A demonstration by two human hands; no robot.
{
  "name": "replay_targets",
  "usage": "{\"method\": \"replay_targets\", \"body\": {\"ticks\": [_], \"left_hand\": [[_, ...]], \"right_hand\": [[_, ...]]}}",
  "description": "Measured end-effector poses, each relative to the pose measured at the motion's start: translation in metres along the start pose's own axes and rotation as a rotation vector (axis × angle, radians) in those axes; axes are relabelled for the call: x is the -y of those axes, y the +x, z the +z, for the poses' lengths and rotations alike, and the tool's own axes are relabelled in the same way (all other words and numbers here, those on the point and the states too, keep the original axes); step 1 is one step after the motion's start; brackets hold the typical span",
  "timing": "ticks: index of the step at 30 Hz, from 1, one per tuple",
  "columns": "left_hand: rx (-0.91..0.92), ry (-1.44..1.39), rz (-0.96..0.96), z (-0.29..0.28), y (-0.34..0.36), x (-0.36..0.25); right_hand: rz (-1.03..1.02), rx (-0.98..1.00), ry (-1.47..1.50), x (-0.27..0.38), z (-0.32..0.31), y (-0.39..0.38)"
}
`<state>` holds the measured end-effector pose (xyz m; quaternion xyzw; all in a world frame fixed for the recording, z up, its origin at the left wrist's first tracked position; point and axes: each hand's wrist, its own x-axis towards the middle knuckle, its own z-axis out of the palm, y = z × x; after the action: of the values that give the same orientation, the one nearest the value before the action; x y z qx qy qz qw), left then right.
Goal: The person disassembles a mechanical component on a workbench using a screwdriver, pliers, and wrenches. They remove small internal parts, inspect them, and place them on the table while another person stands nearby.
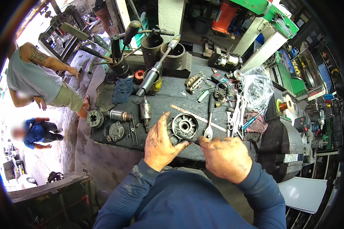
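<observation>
My left hand (160, 143) holds a round grey metal housing (184, 126) by its left side, thumb below and fingers along the rim. The housing's open face, with a ringed hole at its centre, is turned up. My right hand (226, 157) is closed in a fist at its lower right, thumb near the rim. A thin dark piece shows between that fist and the housing; most of it is hidden. Just beyond the right hand lies a ratchet wrench (209, 122). A motor armature (145, 112) lies left of the housing, beyond my left hand.
Another armature (119, 115), a round end cover (116, 131) and small wrenches (134, 132) lie left on the dark bench. Combination wrenches (237, 114), a plastic bag (256, 87) and a power tool (220, 79) are right. Metal cups (152, 49) stand behind. Two people are at left.
</observation>
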<state>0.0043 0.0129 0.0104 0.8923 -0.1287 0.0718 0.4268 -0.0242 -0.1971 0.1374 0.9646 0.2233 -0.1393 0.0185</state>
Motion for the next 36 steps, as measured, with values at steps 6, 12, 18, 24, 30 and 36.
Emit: {"method": "replay_targets", "body": {"ticks": [6,12,18,24,30,36], "left_hand": [[0.013,-0.002,-0.009,0.000,-0.001,-0.003],[0.003,0.024,0.017,0.001,-0.002,-0.005],[-0.001,0.016,0.024,0.000,-0.001,-0.006],[-0.036,0.096,0.140,0.001,-0.001,-0.006],[-0.012,0.092,0.123,0.000,0.001,-0.002],[0.009,0.120,0.137,-0.004,0.003,-0.002]], "right_hand": [[0.065,-0.087,0.106,0.003,0.007,-0.006],[0.016,-0.060,0.059,-0.007,-0.008,-0.004],[-0.013,0.026,-0.020,-0.008,-0.024,0.021],[-0.207,0.007,-0.120,-0.002,-0.042,0.041],[0.024,-0.074,-0.292,0.035,-0.014,0.018],[0.143,-0.195,-0.204,0.043,0.025,0.001]]}}
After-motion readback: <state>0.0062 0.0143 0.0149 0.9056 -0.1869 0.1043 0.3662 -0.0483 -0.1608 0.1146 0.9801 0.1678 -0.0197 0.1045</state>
